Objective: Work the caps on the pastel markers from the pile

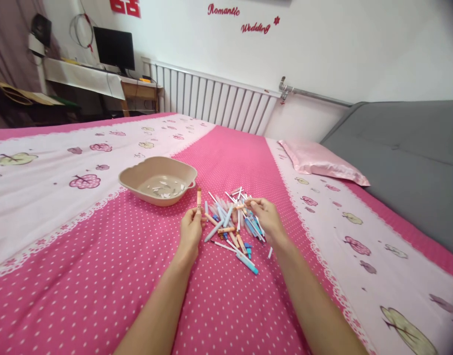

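Note:
My left hand (pixel 191 226) is closed around a peach-coloured pen barrel (pixel 199 198) with a brown end, held upright left of a heap of pen parts (pixel 226 217). Over the heap's right side, the fingertips of my right hand (pixel 264 215) are pinched on a small peach pen part (pixel 240 207), partly lost among the others. Pale blue, pink and peach barrels, thin white refills and blue caps make up the heap. A pen with a turquoise end (pixel 247 264) lies at its near edge.
A beige plastic basin (pixel 158 180) with small white pieces inside stands left of the heap on a pink dotted bedspread (pixel 226 305). Farther off are a pink pillow (pixel 324 162), a grey headboard (pixel 400 148), a white radiator (pixel 215 96) and a desk with a monitor (pixel 114 48).

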The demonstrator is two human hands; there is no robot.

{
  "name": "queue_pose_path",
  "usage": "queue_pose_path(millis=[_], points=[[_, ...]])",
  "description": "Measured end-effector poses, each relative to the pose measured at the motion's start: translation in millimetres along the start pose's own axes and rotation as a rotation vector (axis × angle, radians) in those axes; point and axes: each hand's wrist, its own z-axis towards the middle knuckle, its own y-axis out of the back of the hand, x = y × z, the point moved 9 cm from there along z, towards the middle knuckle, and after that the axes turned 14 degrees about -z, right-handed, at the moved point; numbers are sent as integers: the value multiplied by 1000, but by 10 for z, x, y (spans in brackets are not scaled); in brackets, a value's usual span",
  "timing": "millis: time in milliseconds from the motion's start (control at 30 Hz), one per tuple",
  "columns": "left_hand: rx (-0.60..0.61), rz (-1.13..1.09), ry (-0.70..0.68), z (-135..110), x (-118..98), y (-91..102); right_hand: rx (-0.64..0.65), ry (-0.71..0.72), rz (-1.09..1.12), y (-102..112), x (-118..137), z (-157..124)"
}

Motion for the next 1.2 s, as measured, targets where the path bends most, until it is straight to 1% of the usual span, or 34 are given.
queue_pose_path(millis=[67,133,200,233,300,367,400,467,567,633,733,833,1000,1200], points=[[5,13,-55,-38,-49,-34,28,-28,173,142,4,-190],[14,39,-169,-119,-153,-84,101,-85,406,175,2,-359],[65,65,-287,-250,-252,-186,159,-120,527,177,22,-483],[120,73,-319,-325,-271,-267,167,-116,527,194,43,-520],[287,94,-321,-483,-244,-478,159,-78,502,264,104,-555],[452,169,-338,-647,-210,-678,142,-34,479,374,175,-564],[505,233,-366,-715,-204,-748,131,-12,462,443,211,-567],[558,355,-435,-805,-210,-827,91,42,401,609,289,-580],[566,427,-499,-836,-236,-844,-10,163,270,866,432,-632],[571,437,-523,-829,-249,-837,-27,218,209,941,506,-674],[578,450,-563,-822,-271,-829,-32,222,173,968,535,-708],[585,467,-590,-820,-282,-825,-90,216,107,996,543,-723],[611,501,-657,-851,-301,-840,-159,258,-3,1026,598,-746],[613,509,-665,-850,-300,-840,-192,281,-35,1024,627,-760]])
